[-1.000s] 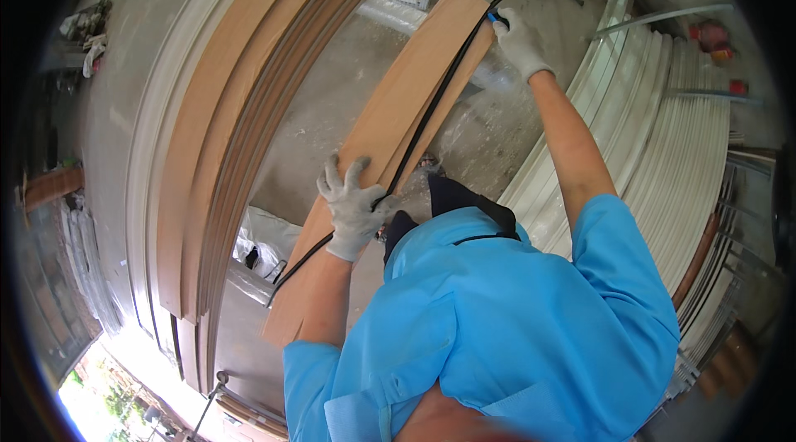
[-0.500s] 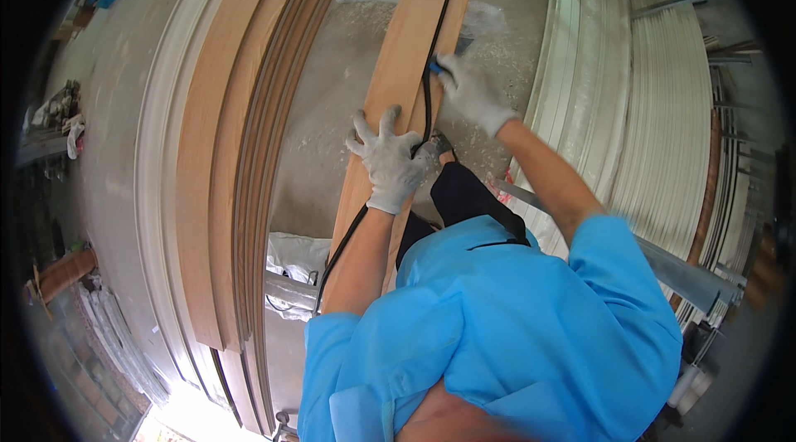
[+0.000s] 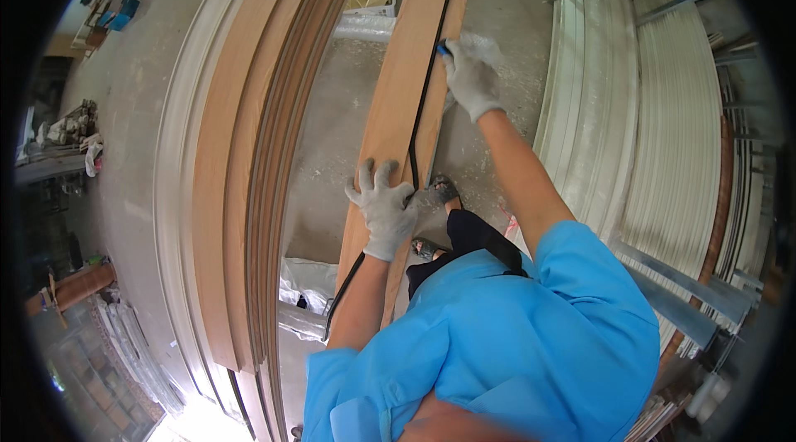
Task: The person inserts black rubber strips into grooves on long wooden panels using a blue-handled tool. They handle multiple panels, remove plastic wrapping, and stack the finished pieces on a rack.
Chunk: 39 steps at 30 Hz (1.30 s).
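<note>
1. With left grip (image 3: 385,214), rests spread fingers on wood-toned board (image 3: 394,110) beneath; cannot tell of any thumb pinch on black strip (image 3: 423,94) there.
2. With right grip (image 3: 473,81), pinches small blue object (image 3: 443,49) just beside same strip, ahead of left grip.
3. Has strip running lengthwise along board, reaching past both grips.
4. Has stacked boards (image 3: 224,177) left of left grip.

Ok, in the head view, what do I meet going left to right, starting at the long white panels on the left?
White panels, stacked wood-grain boards, left hand, right hand, stacked white strips, brown tube.
</note>
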Each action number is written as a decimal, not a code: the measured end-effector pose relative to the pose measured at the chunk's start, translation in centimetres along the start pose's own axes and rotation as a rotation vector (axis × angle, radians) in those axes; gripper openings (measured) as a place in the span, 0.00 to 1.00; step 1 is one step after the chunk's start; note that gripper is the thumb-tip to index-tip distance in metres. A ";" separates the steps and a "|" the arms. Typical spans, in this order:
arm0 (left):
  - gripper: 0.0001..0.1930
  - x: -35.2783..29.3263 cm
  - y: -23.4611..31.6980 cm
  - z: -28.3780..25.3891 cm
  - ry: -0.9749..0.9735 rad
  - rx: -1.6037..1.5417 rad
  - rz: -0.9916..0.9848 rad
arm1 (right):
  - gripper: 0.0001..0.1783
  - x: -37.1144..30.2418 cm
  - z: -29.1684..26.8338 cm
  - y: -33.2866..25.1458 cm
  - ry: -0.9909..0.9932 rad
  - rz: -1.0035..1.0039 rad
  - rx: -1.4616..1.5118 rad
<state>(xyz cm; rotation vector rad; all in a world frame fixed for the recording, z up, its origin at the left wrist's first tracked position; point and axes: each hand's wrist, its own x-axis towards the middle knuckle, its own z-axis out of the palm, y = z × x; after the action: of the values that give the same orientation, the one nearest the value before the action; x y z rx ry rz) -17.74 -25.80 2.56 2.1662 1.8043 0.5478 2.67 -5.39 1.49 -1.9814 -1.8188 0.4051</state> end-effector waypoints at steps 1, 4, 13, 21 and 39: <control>0.09 0.1 0.0 0.0 0.013 -0.010 0.006 | 0.20 2.0 -0.1 0.4 0.001 0.020 -0.041; 0.10 0.3 0.0 -0.2 0.005 -0.018 -0.001 | 0.21 7.3 0.1 1.1 -0.005 0.110 -0.067; 0.09 0.9 0.5 -0.6 0.025 -0.040 -0.011 | 0.21 14.7 0.2 2.5 0.064 0.073 -0.197; 0.09 0.5 0.3 -0.4 0.013 -0.030 -0.024 | 0.21 3.0 -0.4 1.3 -0.071 -0.097 -0.061; 0.15 -15.5 0.4 -3.6 -0.002 -0.399 -0.404 | 0.22 -15.5 1.1 -2.3 -0.275 -0.267 -0.065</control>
<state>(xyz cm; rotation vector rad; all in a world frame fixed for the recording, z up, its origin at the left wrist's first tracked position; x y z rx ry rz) -21.38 -41.22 4.11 1.4941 1.8693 0.7290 -1.43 -20.55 0.60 -1.7584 -2.2573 0.5617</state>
